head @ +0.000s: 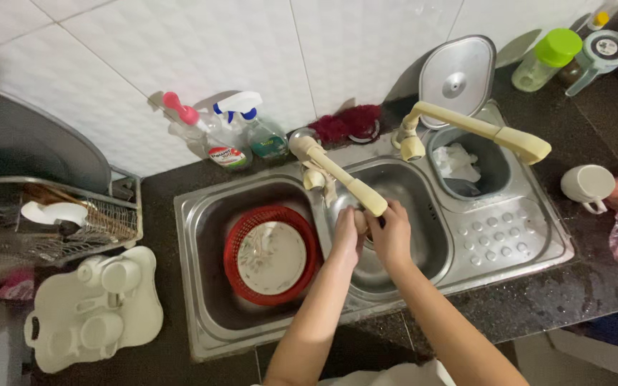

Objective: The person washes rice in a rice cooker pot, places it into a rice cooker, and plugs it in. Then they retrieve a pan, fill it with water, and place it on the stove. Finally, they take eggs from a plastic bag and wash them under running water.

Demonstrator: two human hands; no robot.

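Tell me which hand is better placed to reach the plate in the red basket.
Left. The left hand is beside the red round plastic basket holding the patterned white plate in the left basin. The right hand is farther away and would cross over.

Red basket point(234, 246) sitting in the left sink bowl, holding a patterned plate point(273, 257). Two spray bottles point(227, 136) standing against the white tiled wall point(202, 50). Dark red scrubber point(345, 123) lying behind the sink. Metal lid point(458, 78) leaning on the wall. Green-capped jar point(548, 58) and white mug point(586, 184) resting on the dark counter point(538, 300). White moulded tray point(94, 307) lying at the left, beside a wire dish rack point(101, 221).
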